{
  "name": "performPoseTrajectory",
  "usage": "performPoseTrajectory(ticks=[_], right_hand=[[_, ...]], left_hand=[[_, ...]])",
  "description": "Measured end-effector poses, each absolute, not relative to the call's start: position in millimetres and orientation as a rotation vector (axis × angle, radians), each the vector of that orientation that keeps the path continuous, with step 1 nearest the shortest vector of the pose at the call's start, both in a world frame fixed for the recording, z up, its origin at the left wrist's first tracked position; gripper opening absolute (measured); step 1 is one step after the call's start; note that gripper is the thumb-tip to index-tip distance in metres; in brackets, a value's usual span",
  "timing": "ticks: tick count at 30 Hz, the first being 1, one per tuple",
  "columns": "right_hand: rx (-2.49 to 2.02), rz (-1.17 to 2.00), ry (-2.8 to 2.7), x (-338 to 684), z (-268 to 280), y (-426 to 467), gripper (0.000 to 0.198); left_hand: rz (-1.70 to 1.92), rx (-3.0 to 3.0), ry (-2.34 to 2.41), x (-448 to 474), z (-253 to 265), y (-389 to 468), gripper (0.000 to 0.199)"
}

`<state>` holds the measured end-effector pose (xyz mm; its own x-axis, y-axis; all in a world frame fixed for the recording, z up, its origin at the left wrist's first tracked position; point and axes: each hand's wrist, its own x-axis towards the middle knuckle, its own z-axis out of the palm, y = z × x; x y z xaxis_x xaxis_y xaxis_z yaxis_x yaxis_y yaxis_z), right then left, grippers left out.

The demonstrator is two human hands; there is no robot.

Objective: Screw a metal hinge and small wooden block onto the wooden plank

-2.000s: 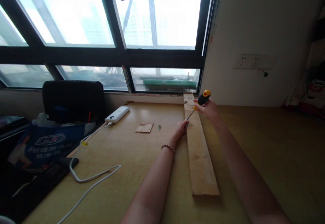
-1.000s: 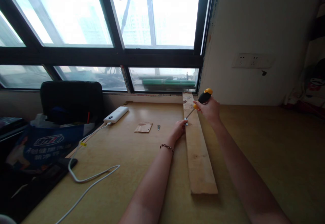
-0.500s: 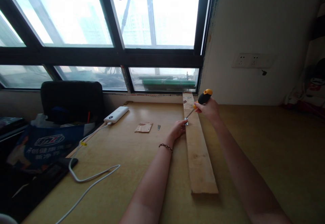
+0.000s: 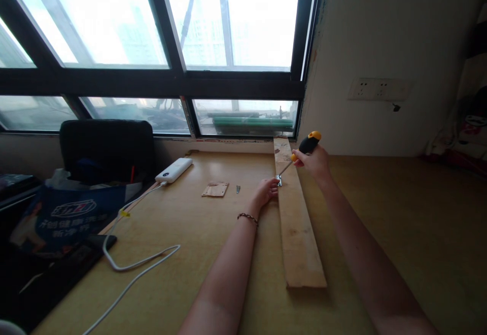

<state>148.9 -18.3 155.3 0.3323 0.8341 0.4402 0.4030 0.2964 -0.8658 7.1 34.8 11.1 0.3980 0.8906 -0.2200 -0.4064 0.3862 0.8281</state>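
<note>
A long wooden board point(image 4: 300, 233) lies lengthwise on the table, its far end at the window. On its left edge sits a small silver metal plate with holes point(image 4: 279, 181), hinge-like in look. My left hand point(image 4: 267, 191) pinches this plate against the board with its fingertips. My right hand point(image 4: 314, 162) is closed around a screwdriver point(image 4: 308, 143) with a black and yellow handle. The tool slants down to the left, its tip at the plate. Whether a screw is under the tip is too small to tell.
Left of the board are a small wooden piece point(image 4: 215, 189) and a few screws point(image 4: 238, 189). A white power bank point(image 4: 174, 170) with a white cable point(image 4: 144, 265) lies farther left. A black chair point(image 4: 107, 145) and a blue bag point(image 4: 72, 213) stand beyond the table's left edge.
The screwdriver handle has shifted slightly to the right with my right hand, its tip still at the metal plate. My left hand stays in place on the plate.
</note>
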Motion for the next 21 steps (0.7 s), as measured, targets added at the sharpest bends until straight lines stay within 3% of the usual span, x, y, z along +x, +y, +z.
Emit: performPoseTrajectory(ticks=[21], right_hand=[[-1.399, 0.418, -1.342, 141, 159, -26, 0.029]], left_hand=[[0.93, 0.803, 0.741, 7, 9, 37, 0.013]])
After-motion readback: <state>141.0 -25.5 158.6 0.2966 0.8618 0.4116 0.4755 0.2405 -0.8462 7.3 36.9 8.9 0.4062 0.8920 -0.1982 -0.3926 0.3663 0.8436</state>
